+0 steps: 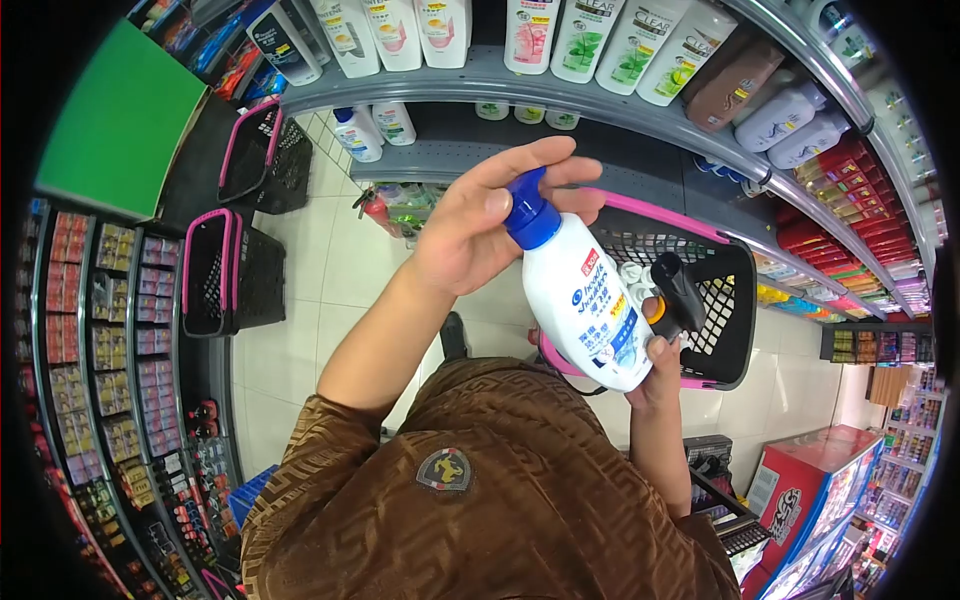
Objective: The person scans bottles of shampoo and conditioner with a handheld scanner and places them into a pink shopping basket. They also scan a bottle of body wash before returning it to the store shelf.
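A white shampoo bottle (590, 305) with a blue pump top is tilted between my two hands. My left hand (480, 220) has its fingers curved around the blue pump (532, 212), with the fingertips spread past it. Down at the bottle's base, my right hand (657, 365) grips the lower end, its thumb on the front. Behind the bottle hangs a black basket (735, 320) with a pink rim. A black object with an orange ring (680, 295) and some small white items show inside the basket beside my right hand.
Shelves ahead hold white and green shampoo bottles (590, 40), with brown and lilac ones at the right. Two black baskets with pink handles (262, 275) stand on the left floor. A red fire extinguisher (373, 207) is beyond. A red freezer (810, 480) stands at lower right.
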`<action>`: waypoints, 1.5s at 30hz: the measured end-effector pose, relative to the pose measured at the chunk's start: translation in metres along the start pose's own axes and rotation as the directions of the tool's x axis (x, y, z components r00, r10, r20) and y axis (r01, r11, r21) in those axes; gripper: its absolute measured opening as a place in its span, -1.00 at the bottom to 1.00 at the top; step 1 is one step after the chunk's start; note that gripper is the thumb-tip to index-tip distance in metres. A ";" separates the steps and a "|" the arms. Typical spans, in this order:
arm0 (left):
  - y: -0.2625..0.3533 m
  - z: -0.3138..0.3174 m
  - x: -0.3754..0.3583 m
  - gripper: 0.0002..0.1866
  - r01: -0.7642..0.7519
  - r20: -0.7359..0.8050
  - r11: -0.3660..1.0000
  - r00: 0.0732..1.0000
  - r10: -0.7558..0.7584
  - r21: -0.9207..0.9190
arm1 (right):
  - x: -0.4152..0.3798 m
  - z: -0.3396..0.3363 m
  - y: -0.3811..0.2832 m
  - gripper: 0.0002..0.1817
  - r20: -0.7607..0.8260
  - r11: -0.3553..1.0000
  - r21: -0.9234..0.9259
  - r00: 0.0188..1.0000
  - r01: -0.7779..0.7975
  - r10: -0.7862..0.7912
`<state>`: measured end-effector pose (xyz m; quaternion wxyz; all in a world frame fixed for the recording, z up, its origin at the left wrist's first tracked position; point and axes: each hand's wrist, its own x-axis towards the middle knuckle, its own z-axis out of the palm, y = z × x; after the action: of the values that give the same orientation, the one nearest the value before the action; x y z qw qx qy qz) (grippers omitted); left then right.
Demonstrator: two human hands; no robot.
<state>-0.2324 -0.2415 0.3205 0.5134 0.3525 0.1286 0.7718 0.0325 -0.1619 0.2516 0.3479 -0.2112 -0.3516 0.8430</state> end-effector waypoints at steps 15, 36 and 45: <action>0.017 -0.030 0.008 -0.43 0.303 -0.293 0.282 0.953 -0.078 0.910 | -0.011 0.003 -0.003 -0.31 -0.077 0.924 -0.334 0.971 0.188 -0.225; 0.004 0.005 0.009 -0.63 0.187 -0.333 0.808 0.943 0.011 0.559 | -0.011 -0.009 -0.006 -0.35 -0.138 0.980 -0.147 0.978 0.135 -0.155; -0.004 0.009 0.003 -0.69 0.150 -0.429 0.852 0.898 0.094 0.501 | -0.010 -0.008 -0.005 -0.36 -0.137 0.967 -0.199 0.972 0.160 -0.189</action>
<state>-0.2241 -0.2380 0.3259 0.3674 0.2937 0.4506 0.7587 0.0463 -0.1635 0.2507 0.4259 -0.2758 -0.4181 0.7535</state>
